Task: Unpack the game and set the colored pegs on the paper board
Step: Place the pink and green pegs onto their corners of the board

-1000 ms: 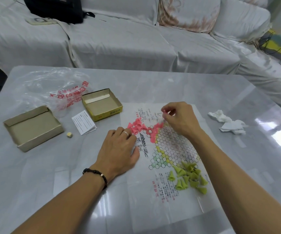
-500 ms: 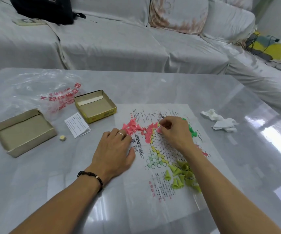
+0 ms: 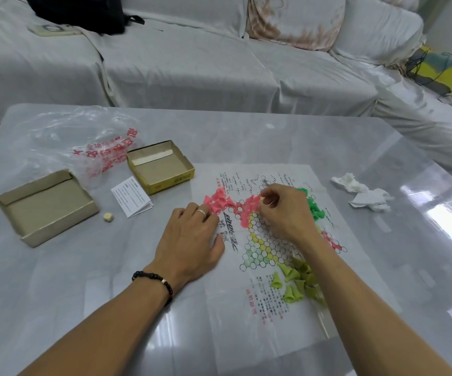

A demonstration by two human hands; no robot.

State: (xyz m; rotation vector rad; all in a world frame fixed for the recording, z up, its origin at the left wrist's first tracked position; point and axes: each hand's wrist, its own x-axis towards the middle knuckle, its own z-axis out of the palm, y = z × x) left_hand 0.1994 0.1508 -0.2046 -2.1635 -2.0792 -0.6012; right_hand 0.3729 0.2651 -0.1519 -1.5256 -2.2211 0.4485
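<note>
Nearest, yellow-green pegs (image 3: 298, 284) lie heaped on the paper board (image 3: 273, 316). The left hand (image 3: 192, 242) rests flat on the board's left edge, fingers relaxed beside loose pink pegs (image 3: 218, 200). The right hand (image 3: 284, 210) pinches a pink peg at the grid's top corner. Behind it lie dark green pegs (image 3: 314, 207).

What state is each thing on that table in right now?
Box: open, empty.
Lid: upturned, empty.
Bag: crumpled.
Leaflet: folded.
Board: spread flat.
Pink pegs: heaped, some set.
Lime pegs: heaped.
Left hand: flat on board.
Right hand: pinching something small.
</note>
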